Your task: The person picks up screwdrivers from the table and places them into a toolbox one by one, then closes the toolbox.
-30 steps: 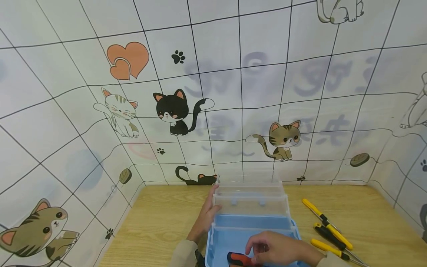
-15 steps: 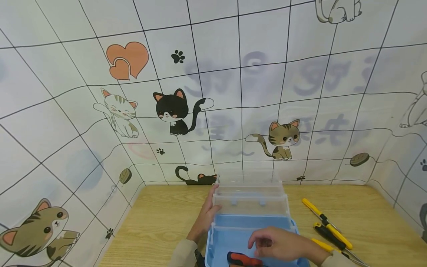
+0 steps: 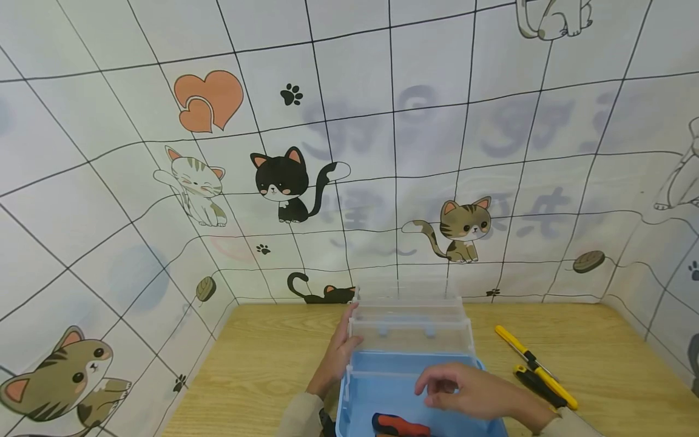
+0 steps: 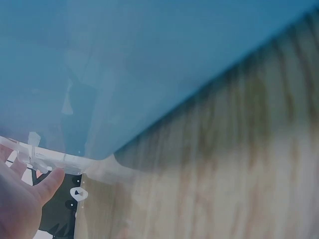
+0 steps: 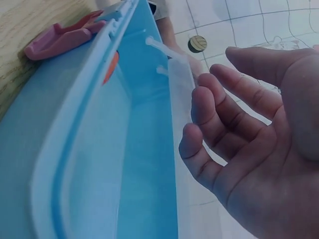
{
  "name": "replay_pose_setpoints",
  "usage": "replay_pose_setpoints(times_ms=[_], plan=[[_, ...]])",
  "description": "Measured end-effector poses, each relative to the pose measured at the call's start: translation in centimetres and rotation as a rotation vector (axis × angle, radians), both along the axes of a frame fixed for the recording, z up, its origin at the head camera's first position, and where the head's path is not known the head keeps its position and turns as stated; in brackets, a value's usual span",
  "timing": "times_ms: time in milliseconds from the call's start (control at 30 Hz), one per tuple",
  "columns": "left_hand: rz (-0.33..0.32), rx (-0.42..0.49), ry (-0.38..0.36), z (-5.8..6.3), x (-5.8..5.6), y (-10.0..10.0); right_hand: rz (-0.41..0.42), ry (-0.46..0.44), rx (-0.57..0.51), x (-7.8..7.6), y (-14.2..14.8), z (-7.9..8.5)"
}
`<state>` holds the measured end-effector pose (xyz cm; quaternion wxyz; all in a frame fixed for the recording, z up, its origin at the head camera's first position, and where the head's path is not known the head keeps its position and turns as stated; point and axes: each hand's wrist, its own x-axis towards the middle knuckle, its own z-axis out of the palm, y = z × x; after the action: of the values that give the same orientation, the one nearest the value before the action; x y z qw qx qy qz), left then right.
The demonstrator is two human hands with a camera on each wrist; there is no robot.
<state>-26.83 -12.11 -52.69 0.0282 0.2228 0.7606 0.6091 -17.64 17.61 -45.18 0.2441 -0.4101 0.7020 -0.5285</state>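
A light blue plastic box (image 3: 415, 363) stands at the front of the table, its clear lid (image 3: 412, 337) raised at the back. My left hand (image 3: 332, 359) holds the lid's left edge, thumb in front and the other fingers behind. A screwdriver handle (image 3: 403, 425) in red and black lies inside the box near the bottom of the head view; its far end is out of sight. Above the box's right side hovers my right hand (image 3: 469, 391), its fingers loosely bent with nothing between them. The right wrist view shows that hand (image 5: 249, 129) beside the raised lid.
Right of the box, yellow-handled screwdrivers (image 3: 511, 340) and a black-and-yellow one (image 3: 537, 385) lie on the wooden table (image 3: 262, 364). A pink latch (image 5: 65, 42) sticks out from the box's front. Behind the table rises a cat-print wall covering (image 3: 377, 152).
My right hand has let go of the red-and-black screwdriver and moved up and right. Its forearm now covers the lowest yellow screwdriver. My left hand stays on the lid.
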Motion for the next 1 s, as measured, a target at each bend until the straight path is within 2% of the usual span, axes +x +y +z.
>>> replay_pose_setpoints(times_ms=[67, 200, 500, 733, 833, 1000], plan=[[0.018, 0.001, 0.010, -0.7, -0.3, 0.0, -0.003, -0.025, -0.013, 0.0, 0.4, 0.3], [0.039, 0.011, 0.016, -1.1, -0.5, 0.1, -0.015, -0.046, -0.048, 0.0, 1.3, 1.0], [0.048, 0.000, 0.020, -1.1, -0.6, 0.0, -0.116, 0.024, -0.045, 0.1, 3.5, 2.1], [0.050, -0.015, 0.025, -0.9, -0.6, 0.0, -0.140, -0.013, -0.073, 0.0, 5.3, 2.5], [0.045, -0.012, 0.022, -0.8, -0.6, 0.0, -0.188, -0.009, -0.051, 0.1, 6.1, 2.9], [0.026, 0.002, 0.002, -0.7, -0.6, 0.0, -0.298, 0.055, 0.012, 0.1, 7.7, 3.0]])
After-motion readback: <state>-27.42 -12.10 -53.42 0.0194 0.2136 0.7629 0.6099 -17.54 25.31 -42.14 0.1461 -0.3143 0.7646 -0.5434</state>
